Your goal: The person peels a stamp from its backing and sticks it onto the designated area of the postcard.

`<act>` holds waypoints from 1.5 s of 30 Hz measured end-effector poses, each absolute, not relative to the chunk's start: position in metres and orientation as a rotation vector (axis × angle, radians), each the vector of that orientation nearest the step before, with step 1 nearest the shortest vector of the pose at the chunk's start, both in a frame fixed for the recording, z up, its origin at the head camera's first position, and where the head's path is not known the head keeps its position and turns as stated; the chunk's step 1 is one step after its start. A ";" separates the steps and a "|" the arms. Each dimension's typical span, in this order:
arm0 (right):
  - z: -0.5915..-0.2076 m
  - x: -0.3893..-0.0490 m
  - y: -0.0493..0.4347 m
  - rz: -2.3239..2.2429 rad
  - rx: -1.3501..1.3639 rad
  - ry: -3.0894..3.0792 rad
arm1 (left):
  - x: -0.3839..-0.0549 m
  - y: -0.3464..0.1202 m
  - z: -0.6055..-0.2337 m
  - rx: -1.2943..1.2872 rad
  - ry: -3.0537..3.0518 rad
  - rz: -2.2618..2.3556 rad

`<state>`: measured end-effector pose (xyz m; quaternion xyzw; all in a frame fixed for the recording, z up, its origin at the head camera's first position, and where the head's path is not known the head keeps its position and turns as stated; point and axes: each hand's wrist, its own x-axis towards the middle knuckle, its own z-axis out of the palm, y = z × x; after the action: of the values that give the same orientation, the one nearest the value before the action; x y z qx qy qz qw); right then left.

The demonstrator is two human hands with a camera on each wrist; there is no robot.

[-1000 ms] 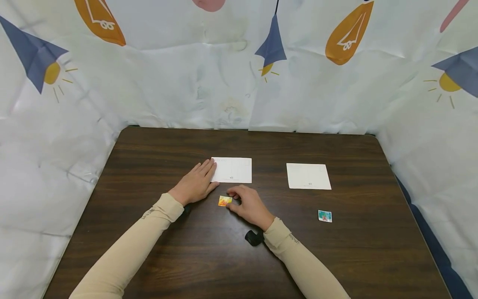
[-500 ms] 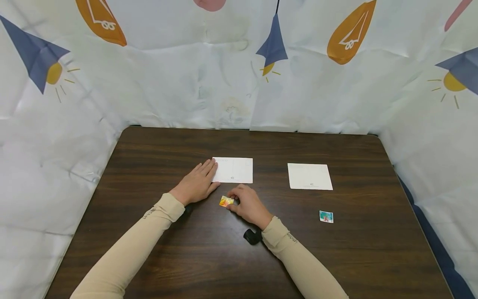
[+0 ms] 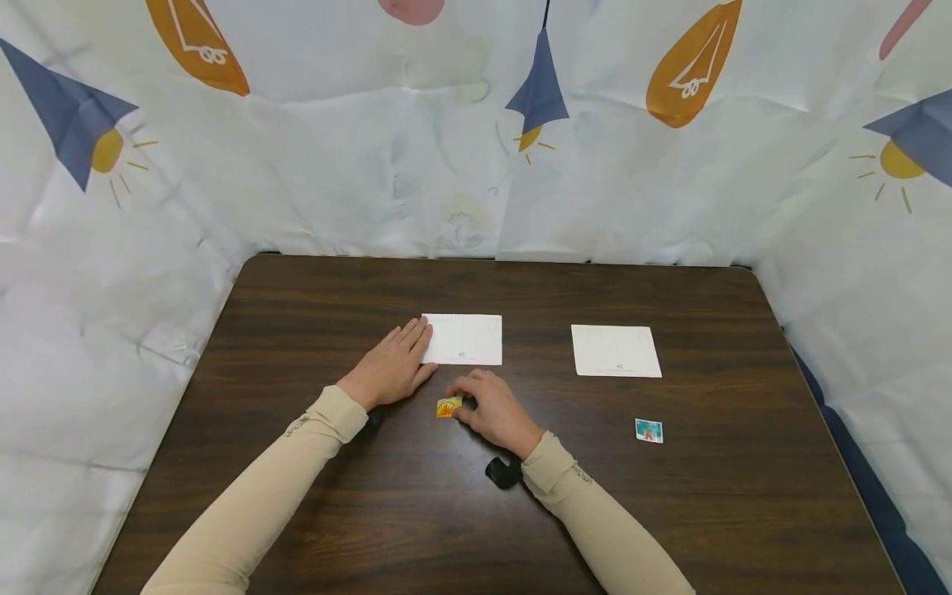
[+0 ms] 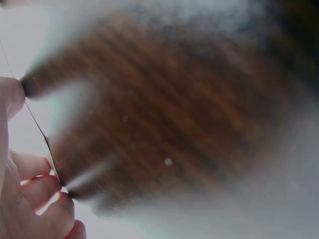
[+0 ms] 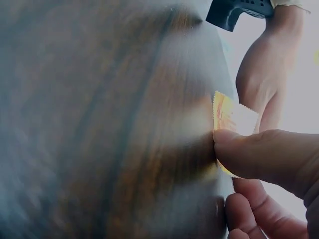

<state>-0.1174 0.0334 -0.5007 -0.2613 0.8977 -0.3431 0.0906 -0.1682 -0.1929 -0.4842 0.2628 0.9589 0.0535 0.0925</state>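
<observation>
A small yellow-orange postage stamp (image 3: 449, 407) with a toothed edge is pinched between the thumb and fingers of my right hand (image 3: 497, 411). In the right wrist view the stamp (image 5: 225, 112) stands tilted up at the tabletop, its pale back showing, the thumb over its lower part. My left hand (image 3: 390, 360) lies with straight fingers across the left edge of a white postcard (image 3: 466, 339), just beyond the stamp. Those left fingertips (image 4: 57, 211) meet the table surface in the left wrist view, where the postcard is not distinguishable.
A second white postcard (image 3: 616, 351) lies farther right on the dark wooden table (image 3: 416, 512). Nearer, below it, is a teal postage stamp (image 3: 649, 430). A patterned white cloth (image 3: 357, 182) hangs around the table's far side and flanks.
The right thumb and fingers have closed on the yellow-orange stamp and tipped it up from lying flat. My left hand keeps its place on the postcard.
</observation>
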 end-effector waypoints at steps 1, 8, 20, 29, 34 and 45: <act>-0.501 -0.117 0.033 -1.021 -0.782 2.666 | -0.168 -0.193 -0.484 0.780 2.847 0.161; -0.500 -0.115 0.033 -1.066 -0.844 2.651 | -0.167 -0.193 -0.483 0.783 2.849 0.154; -0.502 -0.116 0.041 -1.206 -0.808 2.558 | -0.166 -0.190 -0.482 0.761 2.839 0.157; -0.498 -0.114 0.052 -1.394 -0.631 2.501 | -0.163 -0.189 -0.481 0.757 2.838 0.157; -0.496 -0.114 0.058 -1.443 -0.543 2.477 | -0.161 -0.188 -0.479 0.781 2.847 0.155; -0.490 -0.114 0.076 -1.582 -0.464 2.406 | -0.152 -0.186 -0.478 0.853 2.902 0.167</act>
<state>-0.1142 0.0759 -0.4898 -0.1581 0.8197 -0.5389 0.1122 -0.1523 -0.1857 -0.4781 0.2810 0.9565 0.0551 0.0564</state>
